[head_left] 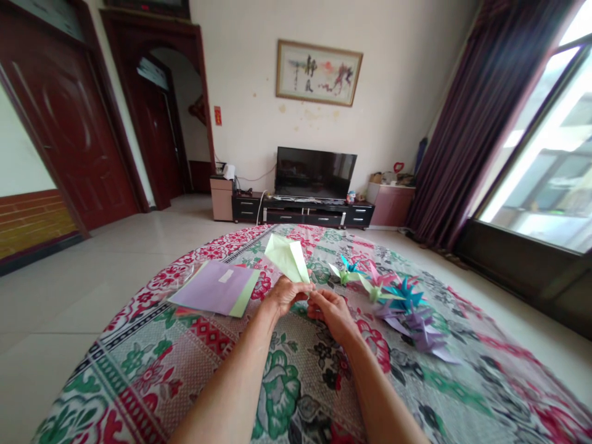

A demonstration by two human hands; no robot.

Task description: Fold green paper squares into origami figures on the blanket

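Both my hands meet over the middle of a round table with a floral cloth (139, 370). My left hand (283, 296) pinches the lower end of a pale green folded paper piece (287, 257) that sticks up and away from me. My right hand (329, 309) touches the same lower tip from the right, fingers closed on it. A stack of purple and green paper sheets (216, 287) lies flat to the left of my hands.
Several finished folded paper flowers (398, 297) in green, pink, teal and purple lie on the cloth to the right. Beyond the table are a tiled floor, a TV (315, 172) on a low cabinet, dark wooden doors at left, and curtains by a window at right.
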